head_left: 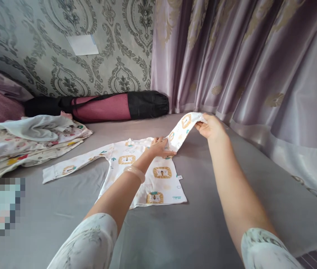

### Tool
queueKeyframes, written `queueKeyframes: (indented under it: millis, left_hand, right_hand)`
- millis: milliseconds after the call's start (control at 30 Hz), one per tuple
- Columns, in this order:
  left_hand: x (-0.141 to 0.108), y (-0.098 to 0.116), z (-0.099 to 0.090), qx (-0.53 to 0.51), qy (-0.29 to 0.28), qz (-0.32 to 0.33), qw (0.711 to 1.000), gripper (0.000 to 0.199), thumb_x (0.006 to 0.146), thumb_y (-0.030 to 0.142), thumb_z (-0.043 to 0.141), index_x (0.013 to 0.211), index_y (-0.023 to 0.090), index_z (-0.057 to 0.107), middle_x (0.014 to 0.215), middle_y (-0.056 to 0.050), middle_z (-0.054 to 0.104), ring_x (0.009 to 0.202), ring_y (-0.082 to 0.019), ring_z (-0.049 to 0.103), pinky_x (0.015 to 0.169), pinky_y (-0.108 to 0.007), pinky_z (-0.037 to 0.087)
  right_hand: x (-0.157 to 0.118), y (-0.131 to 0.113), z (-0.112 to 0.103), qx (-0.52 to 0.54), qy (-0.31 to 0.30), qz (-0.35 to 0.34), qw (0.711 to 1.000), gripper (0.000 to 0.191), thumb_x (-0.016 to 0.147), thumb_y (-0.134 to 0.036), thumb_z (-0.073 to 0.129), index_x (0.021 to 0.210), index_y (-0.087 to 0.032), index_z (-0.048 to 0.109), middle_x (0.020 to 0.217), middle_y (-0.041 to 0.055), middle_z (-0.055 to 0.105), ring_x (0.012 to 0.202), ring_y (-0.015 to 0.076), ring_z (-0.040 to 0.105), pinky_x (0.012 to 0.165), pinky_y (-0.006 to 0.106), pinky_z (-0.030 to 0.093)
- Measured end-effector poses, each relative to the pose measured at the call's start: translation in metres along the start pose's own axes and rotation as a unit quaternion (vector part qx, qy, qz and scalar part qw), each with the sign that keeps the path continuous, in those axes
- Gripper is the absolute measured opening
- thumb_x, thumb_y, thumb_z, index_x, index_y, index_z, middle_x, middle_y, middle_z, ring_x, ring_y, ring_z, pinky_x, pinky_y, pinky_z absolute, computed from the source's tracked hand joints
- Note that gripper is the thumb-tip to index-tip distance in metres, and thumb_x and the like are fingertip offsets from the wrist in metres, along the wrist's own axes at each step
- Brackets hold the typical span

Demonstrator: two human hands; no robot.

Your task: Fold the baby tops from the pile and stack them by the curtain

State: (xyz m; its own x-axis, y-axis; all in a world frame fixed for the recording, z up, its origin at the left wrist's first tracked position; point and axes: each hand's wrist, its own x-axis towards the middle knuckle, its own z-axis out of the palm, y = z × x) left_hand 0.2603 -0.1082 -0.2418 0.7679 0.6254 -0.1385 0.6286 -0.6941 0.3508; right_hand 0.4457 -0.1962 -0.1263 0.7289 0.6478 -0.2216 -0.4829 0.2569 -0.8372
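Nearest, the person's own printed sleeves (91, 239) frame a lion-print long-sleeved top (154, 183), its body spread flat on the grey sheet (203, 235). The right hand (211, 127) has its grip pinched on one cuff (201, 117) — that sleeve is raised, not yet laid down — while the left hand (160, 147) presses near the shoulder, apparently grasping nothing. The opposite sleeve (75, 167) already lies outstretched. Beyond: heaped clothes (35, 140) and a pink-and-black mat bag (102, 107).

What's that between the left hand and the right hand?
In the head view, a sleeve of the white shirt runs from the left hand to the right hand.
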Motion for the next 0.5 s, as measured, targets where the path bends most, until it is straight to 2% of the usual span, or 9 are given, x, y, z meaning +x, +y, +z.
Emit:
queueKeyframes:
  millis: [167,333,433,500]
  left_hand:
    - [0.003,0.01,-0.016,0.021,-0.024,-0.013,0.999,0.112,0.057,0.084,0.06,0.146,0.02,0.036,0.154,-0.021,0.028,0.14,-0.045,0.019,0.111,-0.057,0.019]
    - [0.001,0.017,-0.025,0.019,-0.033,-0.014,0.999,0.108,0.053,0.078,0.069,0.141,0.021,0.045,0.147,-0.021,0.038,0.135,-0.046,0.027,0.107,-0.057,0.026]
    - [-0.006,0.008,-0.023,-0.026,-0.011,0.026,0.999,0.099,0.055,0.075,0.069,0.139,0.027,0.048,0.146,-0.016,0.04,0.134,-0.044,0.03,0.108,-0.055,0.028]
    - [-0.014,-0.007,-0.02,-0.068,0.042,0.055,0.995,0.096,0.055,0.071,0.073,0.138,0.028,0.05,0.144,-0.014,0.042,0.134,-0.043,0.033,0.109,-0.053,0.03]
  right_hand:
    - [-0.024,0.025,0.04,0.026,-0.066,0.062,0.995,0.01,0.091,-0.013,0.047,0.092,-0.017,0.056,0.07,0.0029,0.067,0.064,0.0161,0.067,0.064,0.032,0.06]
    - [-0.042,0.054,0.064,0.031,-0.083,0.118,0.989,0.019,0.096,-0.017,0.041,0.088,-0.013,0.057,0.066,0.0056,0.067,0.061,0.0164,0.066,0.061,0.029,0.059]
    - [-0.045,0.063,0.068,0.038,-0.084,0.119,0.989,0.017,0.095,-0.017,0.042,0.09,-0.013,0.058,0.067,0.0056,0.067,0.062,0.0163,0.066,0.06,0.028,0.058]
    - [-0.047,0.068,0.07,0.041,-0.084,0.109,0.99,0.015,0.094,-0.016,0.043,0.092,-0.013,0.058,0.068,0.0052,0.068,0.063,0.0164,0.067,0.061,0.029,0.059]
